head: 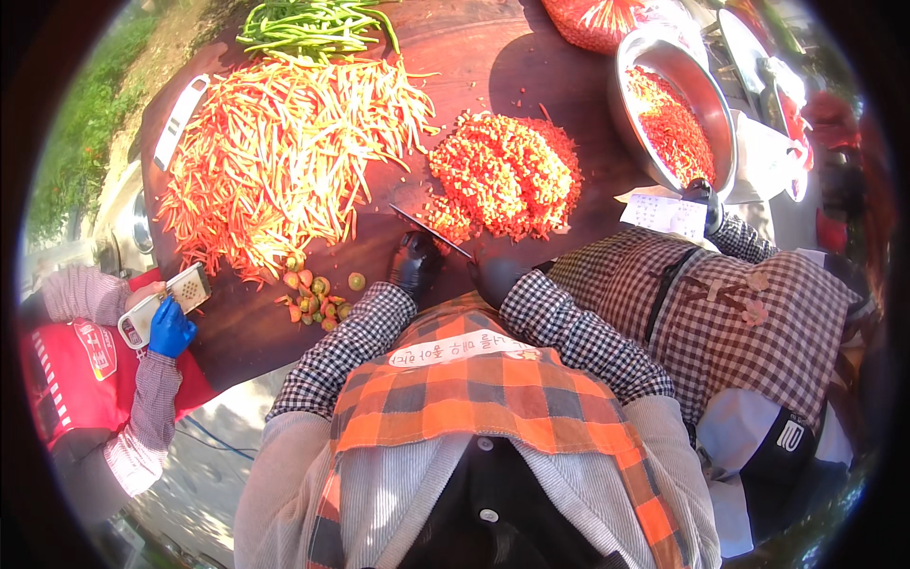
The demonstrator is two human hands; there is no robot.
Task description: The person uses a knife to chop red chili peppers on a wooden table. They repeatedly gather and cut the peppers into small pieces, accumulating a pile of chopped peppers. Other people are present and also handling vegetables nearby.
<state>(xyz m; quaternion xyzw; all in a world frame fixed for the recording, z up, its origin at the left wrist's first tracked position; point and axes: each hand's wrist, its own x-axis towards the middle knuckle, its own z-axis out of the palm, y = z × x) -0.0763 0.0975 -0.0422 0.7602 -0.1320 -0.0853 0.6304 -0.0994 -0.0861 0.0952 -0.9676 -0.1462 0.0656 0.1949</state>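
A kitchen knife (430, 231) lies aslant before me, its tip pointing to the far left. My right hand (501, 276), in a black glove, grips its handle end. Just under the blade is my left hand (414, 264), also black-gloved. Its fingertips are hidden, and whether they touch the blade or hold something is unclear. Beyond the knife rises a heap of diced carrot (505, 178), with loose bits near the blade. A wide pile of carrot sticks (284, 149) spreads to the left. Several carrot ends (320, 299) lie close to my left forearm.
Green bean pods (320, 28) lie at the back of the wooden table (462, 50). A white grater (181, 122) rests left. A co-worker's blue glove (170, 327) holds a phone-like object. At right, another person's gloved hand (704, 203) touches a steel bowl (721, 135) of chopped carrot.
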